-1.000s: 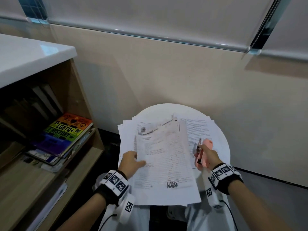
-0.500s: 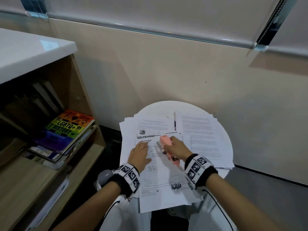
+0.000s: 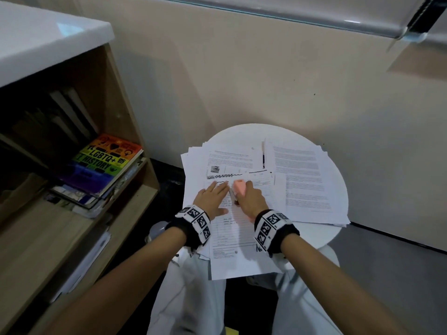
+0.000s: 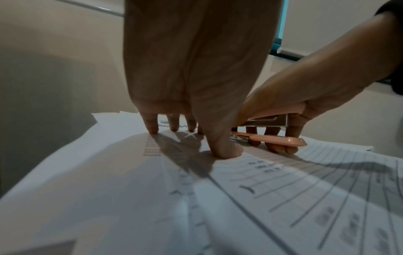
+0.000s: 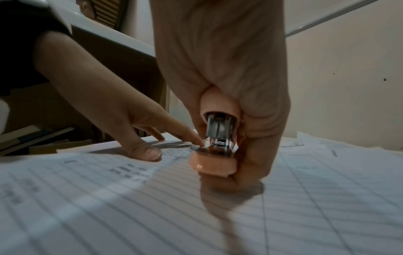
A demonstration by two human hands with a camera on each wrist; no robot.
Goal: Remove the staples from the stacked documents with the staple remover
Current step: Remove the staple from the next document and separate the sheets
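The top document (image 3: 238,228) is pinned flat on the round tabletop (image 3: 244,134) by the spread fingers (image 4: 152,127) of the left hand (image 3: 212,197). The pink staple remover (image 3: 239,187) is gripped by the curled right hand (image 3: 251,201), its long axis pointing far, just right of the left index fingertip. The staple itself cannot be made out.

A corner by a beige wall, as I see it from the head camera.

Ahead of me a plain beige wall (image 3: 278,76) runs under a pale roller blind with a grey bottom rail (image 3: 314,19). To my left stands a wooden bookshelf (image 3: 125,117) with a glossy white top (image 3: 43,37); its shelf holds a stack of books, a rainbow-coloured book (image 3: 106,160) on top. The small round white worktop (image 3: 333,228) sits against the wall, over a dark floor (image 3: 391,274). The light is dim and soft.
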